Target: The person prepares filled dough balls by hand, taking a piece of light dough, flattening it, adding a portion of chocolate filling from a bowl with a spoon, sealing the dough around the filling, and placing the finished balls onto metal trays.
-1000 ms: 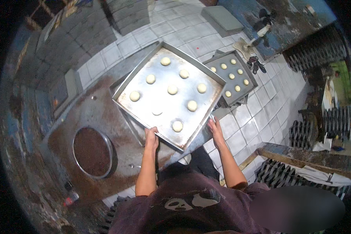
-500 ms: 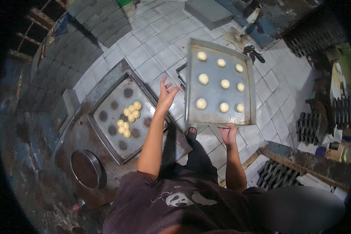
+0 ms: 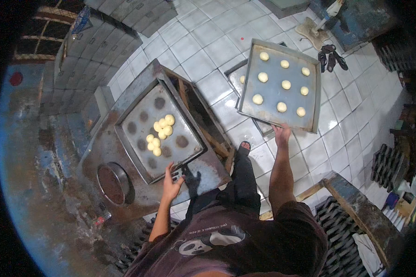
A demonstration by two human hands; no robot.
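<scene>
Over the tiled floor [image 3: 203, 46], beside the counter [image 3: 101, 144], a square tray [image 3: 273, 74] lies askew over a lower tray [image 3: 236, 76] that it mostly hides, while on the counter rest another tray [image 3: 138, 138] and a round pan [image 3: 123, 177]. The right hand [image 3: 282, 134] has its fingers clamped on the near rim of the square tray; the left hand [image 3: 172, 184], fingers apart, is by the counter tray's near corner, contact unclear. Nine pale dough balls [image 3: 286, 85] sit spaced in rows on the square tray, and more dough balls [image 3: 162, 127] bunch together on the counter tray.
</scene>
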